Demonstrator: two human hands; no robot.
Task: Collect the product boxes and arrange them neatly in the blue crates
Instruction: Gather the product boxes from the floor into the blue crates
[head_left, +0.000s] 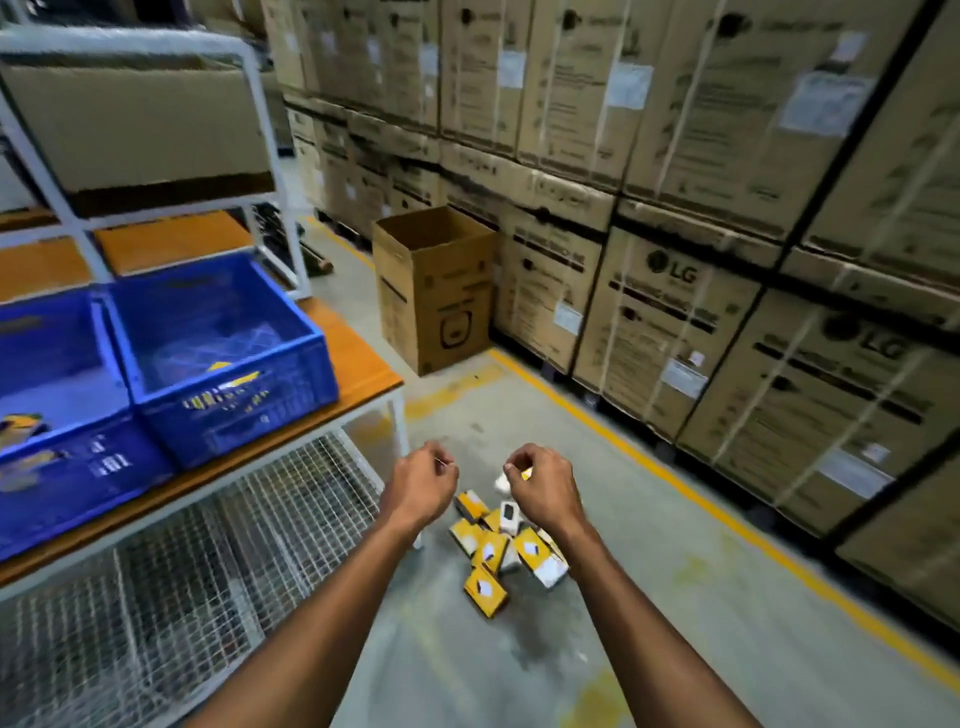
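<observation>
Both forearms reach forward over the floor, hands raised above a heap of small yellow-and-white boxes (501, 540). Left hand (422, 486) has its fingers loosely curled and appears to hold nothing. Right hand (540, 486) is curled too, with a yellow-and-white box just past its fingertips; whether it pinches that box I cannot tell. Straight below and just beyond both hands lies the heap, slightly nearer the right, the boxes pointing every way. Two blue crates (311, 374) sit up on the table (363, 364), well off to the left.
</observation>
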